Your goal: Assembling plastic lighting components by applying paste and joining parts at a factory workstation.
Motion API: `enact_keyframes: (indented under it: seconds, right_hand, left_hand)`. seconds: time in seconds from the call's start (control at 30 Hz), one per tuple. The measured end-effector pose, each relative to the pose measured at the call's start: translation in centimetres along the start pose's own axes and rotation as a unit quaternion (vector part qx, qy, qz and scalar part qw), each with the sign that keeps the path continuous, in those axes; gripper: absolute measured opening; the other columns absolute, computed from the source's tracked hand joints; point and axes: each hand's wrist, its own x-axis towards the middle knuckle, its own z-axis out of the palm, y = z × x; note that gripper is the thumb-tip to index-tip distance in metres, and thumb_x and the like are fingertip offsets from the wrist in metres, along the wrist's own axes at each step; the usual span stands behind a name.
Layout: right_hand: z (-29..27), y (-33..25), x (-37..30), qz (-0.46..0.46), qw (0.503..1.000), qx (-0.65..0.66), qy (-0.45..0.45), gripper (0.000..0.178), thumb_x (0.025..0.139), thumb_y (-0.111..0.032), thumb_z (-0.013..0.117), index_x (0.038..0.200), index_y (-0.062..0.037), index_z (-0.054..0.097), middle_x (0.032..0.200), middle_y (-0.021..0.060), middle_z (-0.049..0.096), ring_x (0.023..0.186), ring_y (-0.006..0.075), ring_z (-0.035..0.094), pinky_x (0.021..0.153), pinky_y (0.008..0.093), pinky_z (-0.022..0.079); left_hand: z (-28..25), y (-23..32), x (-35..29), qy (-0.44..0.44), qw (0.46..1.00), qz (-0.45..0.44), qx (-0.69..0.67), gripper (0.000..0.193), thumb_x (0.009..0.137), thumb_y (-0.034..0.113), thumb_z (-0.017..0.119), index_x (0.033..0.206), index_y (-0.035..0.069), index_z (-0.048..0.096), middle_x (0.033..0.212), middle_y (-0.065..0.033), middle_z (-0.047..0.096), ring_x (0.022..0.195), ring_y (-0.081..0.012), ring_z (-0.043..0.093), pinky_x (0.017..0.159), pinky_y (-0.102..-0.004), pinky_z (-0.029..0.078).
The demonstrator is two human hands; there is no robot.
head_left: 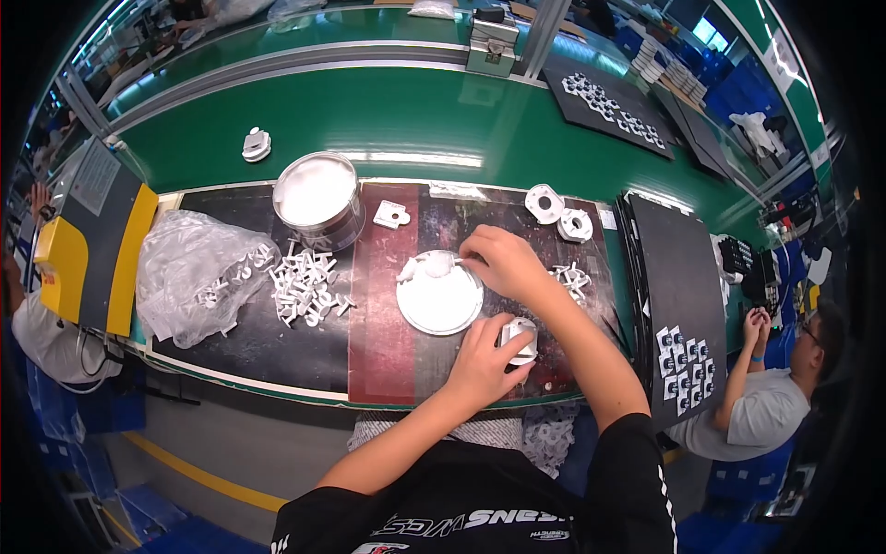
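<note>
My left hand is closed around a white plastic housing close to the table's front edge. Over the right rim of a round white lid, my right hand has its fingertips pinched together. What they hold, if anything, is too small to make out. Soft-looking white lumps lie along the lid's far side, against those fingertips. Partly behind my right forearm is a small heap of white plastic pieces. Two round white housings with central holes sit beyond it.
To the left stand a tub of white material, a pile of white plastic pegs and a clear plastic bag. A white plate part lies beyond the lid. Black boards flank the right, where another person sits.
</note>
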Motion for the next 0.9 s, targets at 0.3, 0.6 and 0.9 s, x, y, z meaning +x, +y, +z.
enact_keyframes:
  seconds: [0.3, 0.6, 0.9]
  right_hand:
    - [0.0, -0.6, 0.3, 0.028, 0.999, 0.019, -0.003, 0.01, 0.085, -0.012, 0.076, 0.091, -0.0064, 0.071, 0.094, 0.0092, 0.067, 0.093, 0.0334, 0.068, 0.077, 0.0451, 0.056]
    - [-2.7, -0.4, -4.1, 0.194, 0.857, 0.477, -0.007, 0.033, 0.095, 0.0, 0.071, 0.127, -0.0013, 0.067, 0.097, -0.0027, 0.064, 0.088, 0.0051, 0.059, 0.079, 0.0224, 0.05]
    - [-4.2, -0.5, -11.5, 0.209, 0.712, 0.668, 0.053, 0.034, 0.097, -0.008, 0.072, 0.13, -0.0044, 0.064, 0.099, 0.0035, 0.069, 0.087, 0.0098, 0.064, 0.07, 0.0219, 0.048]
  left_hand:
    - [0.0, -0.1, 0.2, 0.002, 1.0, 0.0, -0.001, 0.049, 0.076, 0.018, 0.085, 0.121, 0.012, 0.068, 0.13, -0.0188, 0.057, 0.113, -0.0373, 0.056, 0.098, -0.047, 0.049]
    - [0.2, 0.2, 0.1, -0.001, 1.0, -0.007, 0.007, 0.048, 0.075, 0.021, 0.088, 0.12, 0.014, 0.071, 0.13, -0.0166, 0.058, 0.115, -0.036, 0.057, 0.098, -0.0452, 0.051]
    - [0.2, -0.1, -0.1, -0.011, 1.0, -0.017, 0.013, 0.049, 0.075, 0.022, 0.087, 0.121, 0.015, 0.071, 0.132, -0.0167, 0.057, 0.117, -0.0377, 0.056, 0.099, -0.0476, 0.05]
